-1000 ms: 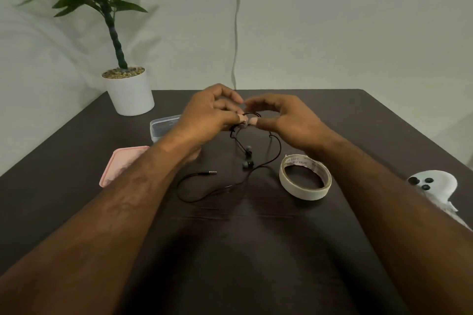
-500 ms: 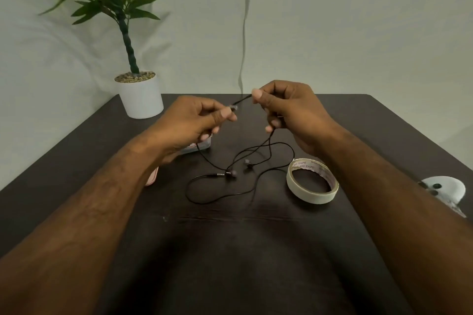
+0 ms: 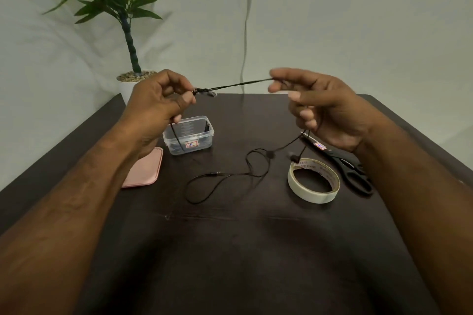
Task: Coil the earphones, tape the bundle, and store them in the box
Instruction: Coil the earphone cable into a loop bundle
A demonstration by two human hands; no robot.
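Black wired earphones (image 3: 238, 84) stretch taut in the air between my two hands, above the far half of the dark table. My left hand (image 3: 158, 102) pinches one end of the raised stretch, and a strand hangs from it in front of the clear plastic box (image 3: 189, 135). My right hand (image 3: 317, 105) pinches the other end; from it the cord drops to the table, where loose loops and the plug lie. The box stands open under my left hand, its pink lid (image 3: 146, 169) flat beside it. A roll of cream tape (image 3: 313, 180) lies right of the loops.
Black scissors (image 3: 343, 163) lie behind the tape roll under my right wrist. A potted plant in a white pot (image 3: 128, 84) stands at the table's far left corner. A grey cable hangs down the wall behind the table.
My hands have risen and moved apart, pulling a stretch of cord taut between them. The box, pink lid and scissors have come into sight as the view shifted.
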